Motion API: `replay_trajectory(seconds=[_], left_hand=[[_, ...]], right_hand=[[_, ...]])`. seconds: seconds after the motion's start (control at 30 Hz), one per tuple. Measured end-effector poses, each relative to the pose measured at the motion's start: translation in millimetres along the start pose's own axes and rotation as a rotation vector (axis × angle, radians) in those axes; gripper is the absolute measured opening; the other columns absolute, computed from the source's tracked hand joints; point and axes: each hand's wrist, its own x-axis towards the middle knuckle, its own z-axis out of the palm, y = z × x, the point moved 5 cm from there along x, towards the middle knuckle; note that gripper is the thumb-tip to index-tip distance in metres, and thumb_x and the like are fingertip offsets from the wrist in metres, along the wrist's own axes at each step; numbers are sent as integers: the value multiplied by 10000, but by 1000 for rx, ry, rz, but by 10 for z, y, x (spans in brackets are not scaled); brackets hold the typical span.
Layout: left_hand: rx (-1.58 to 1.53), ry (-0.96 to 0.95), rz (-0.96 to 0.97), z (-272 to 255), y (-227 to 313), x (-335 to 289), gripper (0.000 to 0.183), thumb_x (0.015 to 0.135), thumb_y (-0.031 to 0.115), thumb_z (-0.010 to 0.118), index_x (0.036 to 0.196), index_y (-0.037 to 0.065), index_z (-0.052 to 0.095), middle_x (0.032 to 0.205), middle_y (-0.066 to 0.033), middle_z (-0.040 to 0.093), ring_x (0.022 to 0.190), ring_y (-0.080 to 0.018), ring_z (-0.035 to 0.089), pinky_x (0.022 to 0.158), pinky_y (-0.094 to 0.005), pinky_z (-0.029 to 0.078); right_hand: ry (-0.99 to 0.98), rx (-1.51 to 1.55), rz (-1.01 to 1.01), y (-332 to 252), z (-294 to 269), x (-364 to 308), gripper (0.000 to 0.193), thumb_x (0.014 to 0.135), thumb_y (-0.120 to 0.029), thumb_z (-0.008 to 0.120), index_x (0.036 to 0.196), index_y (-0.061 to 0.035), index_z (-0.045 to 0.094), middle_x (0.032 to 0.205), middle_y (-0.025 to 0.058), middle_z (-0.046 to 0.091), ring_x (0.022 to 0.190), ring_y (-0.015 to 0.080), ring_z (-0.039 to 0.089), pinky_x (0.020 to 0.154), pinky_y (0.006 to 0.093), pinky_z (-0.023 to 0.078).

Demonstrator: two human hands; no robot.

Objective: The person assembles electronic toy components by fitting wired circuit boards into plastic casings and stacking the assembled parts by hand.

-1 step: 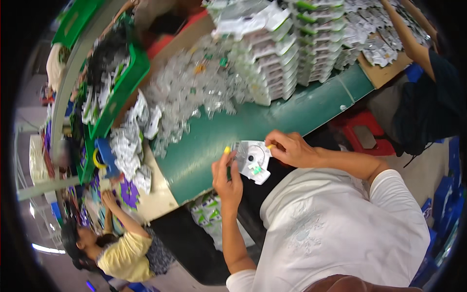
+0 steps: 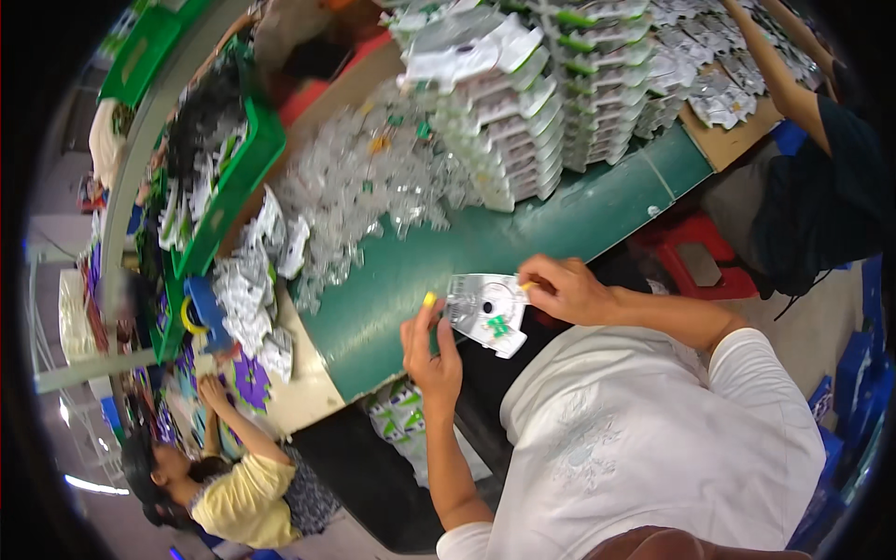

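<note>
Just above the near edge of the green table [image 2: 560,224], we hold a flat white blister card [image 2: 487,313] between our two hands, clear of the surface. Our left hand [image 2: 434,355] comes up from below and closes its grip on the card's left edge, thumb and fingers pressed against it, with a yellow fingertip cover [image 2: 429,299] standing just past the card's upper left corner. Our right hand [image 2: 565,289] reaches in from the right and pinches the card's upper right corner, another small yellow tip [image 2: 529,285] showing at the contact.

The card's long axis runs on a slant, from upper left down to lower right, so it lies between the two grips: to the right of the left hand, to the left of the right hand. Its face with a round clear bubble and a small green mark is turned up toward us. Both hands touch it, so neither is nearer; the left carries the lower side, the right the top corner.

Beyond the card, farther across the table, lies a loose heap of clear plastic shells [image 2: 373,187], and behind that stacks of filled white packs [image 2: 523,103]. Both are well apart from our hands. Another person's arm [image 2: 775,75] works at the far right corner.
</note>
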Motion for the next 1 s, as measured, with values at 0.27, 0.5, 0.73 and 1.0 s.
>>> replay_trajectory(seconds=[0.27,0.5,0.73,1.0], left_hand=[[-80,-47,-89,181,-80,93,287,893,-36,627,1178,-10,627,1002,-116,712,839,-216,654,753,-314,520],[-54,-76,-74,417,-135,74,225,900,-11,638,1125,-11,650,936,-116,711,838,-222,657,766,-318,512],[-38,-17,-41,366,-125,8,206,874,-25,655,1077,-2,677,931,-112,718,827,-247,660,766,-331,514],[-28,30,-25,397,-120,96,178,824,-51,690,992,7,700,908,-119,711,796,-284,655,750,-349,505]], right_hand=[[739,-217,-50,-116,-2209,-451,150,892,72,547,985,-45,537,803,-36,519,651,18,488,568,180,407],[795,-85,93,448,-3370,235,118,932,-54,605,1048,-52,582,740,-63,546,569,-2,433,493,174,321],[748,-140,110,964,-3278,608,219,935,-107,621,1137,-25,600,685,-57,557,590,9,480,539,173,366],[625,-158,-106,-82,-2212,317,184,939,-1,580,1114,-24,634,780,-37,601,636,19,475,564,177,380]])
